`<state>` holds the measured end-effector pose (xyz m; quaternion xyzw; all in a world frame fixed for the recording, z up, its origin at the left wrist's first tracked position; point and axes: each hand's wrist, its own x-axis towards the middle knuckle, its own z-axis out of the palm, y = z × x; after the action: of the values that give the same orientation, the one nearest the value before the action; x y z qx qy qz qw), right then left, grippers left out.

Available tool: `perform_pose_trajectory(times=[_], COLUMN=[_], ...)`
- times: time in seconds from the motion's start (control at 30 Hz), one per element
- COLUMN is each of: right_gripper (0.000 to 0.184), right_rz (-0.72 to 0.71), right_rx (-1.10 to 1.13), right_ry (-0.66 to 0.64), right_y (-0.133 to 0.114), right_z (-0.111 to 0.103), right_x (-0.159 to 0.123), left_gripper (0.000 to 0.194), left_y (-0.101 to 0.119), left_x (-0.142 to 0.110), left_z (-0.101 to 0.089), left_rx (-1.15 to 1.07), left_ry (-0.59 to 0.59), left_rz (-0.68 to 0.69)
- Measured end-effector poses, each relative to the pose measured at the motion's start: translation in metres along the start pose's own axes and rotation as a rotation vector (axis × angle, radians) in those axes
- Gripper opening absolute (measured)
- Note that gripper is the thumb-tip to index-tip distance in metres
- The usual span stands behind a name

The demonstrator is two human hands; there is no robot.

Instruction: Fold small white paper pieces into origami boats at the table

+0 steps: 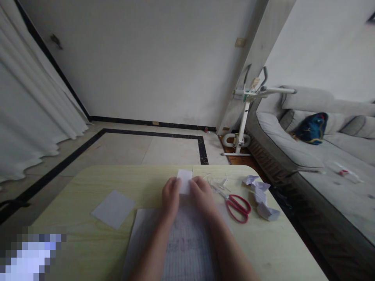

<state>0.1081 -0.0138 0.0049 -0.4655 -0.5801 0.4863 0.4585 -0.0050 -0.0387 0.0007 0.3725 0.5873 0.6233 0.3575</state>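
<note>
A small white piece of paper is held up between my two hands, above the far edge of a lined notebook. My left hand pinches its left side, and my right hand grips its right side. Under my forearms the notebook lies with writing on its page. To the right of my right hand rest red-handled scissors, their blades pointing toward thin white paper scraps. Left of the notebook a square sheet of paper lies flat and turned cornerwise.
Crumpled paper pieces lie near the right edge of the light wooden table. Beyond stand a white exercise machine and a grey sofa with a blue cushion. A white curtain hangs at the left.
</note>
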Motion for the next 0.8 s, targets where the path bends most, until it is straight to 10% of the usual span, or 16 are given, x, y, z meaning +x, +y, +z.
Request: perform_pose_trajectory(times=[0.8], right_gripper=[0.027], right_rz=[-0.080], right_rx=[-0.139], right_ry=[-0.127], right_y=[0.0039], right_z=[0.0056], right_x=[-0.0022], left_gripper=[0.025], left_y=[-0.0040], left_x=[0.0054], left_z=[-0.0011], left_rx=[-0.027], left_ry=[0.111], left_rz=[-0.007])
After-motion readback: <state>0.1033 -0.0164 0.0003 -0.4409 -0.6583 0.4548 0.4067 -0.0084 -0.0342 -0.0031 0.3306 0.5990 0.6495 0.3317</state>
